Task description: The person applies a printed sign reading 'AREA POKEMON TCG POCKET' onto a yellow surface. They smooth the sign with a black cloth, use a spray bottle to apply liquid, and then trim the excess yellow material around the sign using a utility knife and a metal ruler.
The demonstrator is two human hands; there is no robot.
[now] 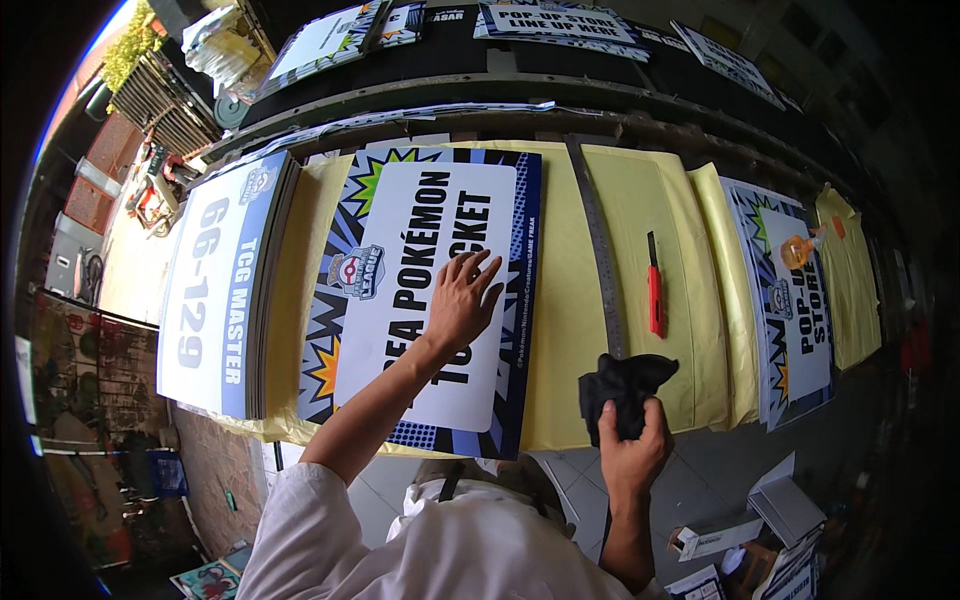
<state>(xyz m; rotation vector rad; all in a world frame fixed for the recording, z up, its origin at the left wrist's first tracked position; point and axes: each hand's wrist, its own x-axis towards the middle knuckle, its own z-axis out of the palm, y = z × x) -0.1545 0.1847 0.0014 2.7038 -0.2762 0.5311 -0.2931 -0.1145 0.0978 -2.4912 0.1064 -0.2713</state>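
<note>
My left hand (pixel 464 300) rests with fingers spread on a printed sign board (pixel 400 350), white in the middle with a blue patterned border. In my right hand (pixel 637 450) is a bunched black cloth (pixel 622 392), gripped between thumb and fingers beyond the board's right edge. The cloth overlaps the near end of a long metal ruler (pixel 597 240). To the ruler's right lies a red utility knife (pixel 655 300) with its dark blade out. Yellow paper (pixel 560 330) covers the table beneath these things.
A thick stack of white and blue boards (pixel 215 290) stands at the left. More printed boards (pixel 785 310) lie at the right with an orange-capped bottle (pixel 797 250) on them. Further signs (pixel 560 35) sit on a dark surface behind. Cartons and boards (pixel 785 510) clutter the floor at lower right.
</note>
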